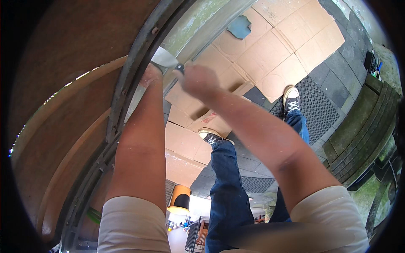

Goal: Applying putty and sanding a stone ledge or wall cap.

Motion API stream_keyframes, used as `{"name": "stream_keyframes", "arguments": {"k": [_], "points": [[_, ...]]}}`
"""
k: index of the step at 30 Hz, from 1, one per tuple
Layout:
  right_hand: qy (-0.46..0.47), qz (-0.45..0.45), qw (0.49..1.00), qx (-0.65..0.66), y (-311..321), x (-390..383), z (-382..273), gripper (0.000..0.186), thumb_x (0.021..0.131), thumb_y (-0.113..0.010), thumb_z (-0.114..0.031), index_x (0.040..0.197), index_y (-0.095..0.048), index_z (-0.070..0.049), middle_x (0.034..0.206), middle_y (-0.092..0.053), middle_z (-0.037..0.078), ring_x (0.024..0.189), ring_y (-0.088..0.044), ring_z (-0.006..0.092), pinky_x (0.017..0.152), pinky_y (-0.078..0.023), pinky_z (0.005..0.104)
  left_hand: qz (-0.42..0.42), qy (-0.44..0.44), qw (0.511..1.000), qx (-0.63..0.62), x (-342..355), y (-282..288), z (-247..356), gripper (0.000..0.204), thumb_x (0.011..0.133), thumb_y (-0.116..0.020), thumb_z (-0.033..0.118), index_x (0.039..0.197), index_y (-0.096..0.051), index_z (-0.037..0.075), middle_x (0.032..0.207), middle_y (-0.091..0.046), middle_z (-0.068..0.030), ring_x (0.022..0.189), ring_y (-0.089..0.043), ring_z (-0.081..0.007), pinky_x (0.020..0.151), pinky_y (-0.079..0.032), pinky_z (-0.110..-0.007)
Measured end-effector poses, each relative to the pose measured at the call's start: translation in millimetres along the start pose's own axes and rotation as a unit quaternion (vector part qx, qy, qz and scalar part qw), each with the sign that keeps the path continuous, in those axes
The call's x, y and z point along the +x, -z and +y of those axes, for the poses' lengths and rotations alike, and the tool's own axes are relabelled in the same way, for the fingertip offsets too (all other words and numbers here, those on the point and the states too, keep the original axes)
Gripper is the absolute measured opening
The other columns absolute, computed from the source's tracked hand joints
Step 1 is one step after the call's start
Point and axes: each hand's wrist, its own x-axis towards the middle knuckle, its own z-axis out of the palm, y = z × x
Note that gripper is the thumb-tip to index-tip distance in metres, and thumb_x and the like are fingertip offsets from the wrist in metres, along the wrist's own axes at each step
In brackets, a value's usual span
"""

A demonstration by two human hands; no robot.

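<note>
My right hand [199,82] is closed around the dark handle of a putty knife [165,58], smeared a little by motion. The knife's broad pale blade points left, close to the wall [185,36] with its worn, patchy green and white paint. Just below the blade, my left hand [151,76] is beside the dark metal frame [122,82]. Its fingers are mostly out of sight, so their hold is unclear. Both bare forearms reach up from the lower edge.
Flattened cardboard [257,55] covers the paving along the wall, with a blue-grey flat piece [239,27] on it. My shoes stand by the cardboard and a black rubber mat [314,105]. Curved stone steps [358,130] are at the right. An orange-and-black container [180,198] stands lower down.
</note>
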Motion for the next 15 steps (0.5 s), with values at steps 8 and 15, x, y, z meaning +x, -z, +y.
{"name": "stream_keyframes", "arguments": {"k": [8, 15], "points": [[-0.085, 0.006, 0.993, -0.084, 100.7, 54.7, 39.2, 0.054, 0.095, -0.044, -0.052, 0.097, -0.062, -0.001, 0.083, -0.067, 0.023, 0.079, -0.067, 0.0389, 0.07, -0.053, 0.0477, -0.024, 0.082, 0.985, -0.151, 23.7, -33.8, -30.4, 0.043, 0.096, -0.043, 0.021, 0.133, -0.049, 0.0, 0.138, -0.048, -0.0224, 0.126, -0.048, -0.0372, 0.107, -0.034, -0.047], [0.022, -0.046, 0.998, -0.027, 17.5, 14.7, 14.9, 0.052, 0.094, -0.046, -0.051, 0.101, -0.06, -0.002, 0.083, -0.067, 0.022, 0.078, -0.067, 0.0373, 0.07, -0.052, 0.0492, 0.055, 0.071, 0.99, -0.112, 7.2, -28.9, -8.7, 0.038, 0.096, -0.043, 0.02, 0.122, -0.059, -0.003, 0.128, -0.057, -0.0232, 0.115, -0.057, -0.0371, 0.101, -0.042, -0.043]]}}
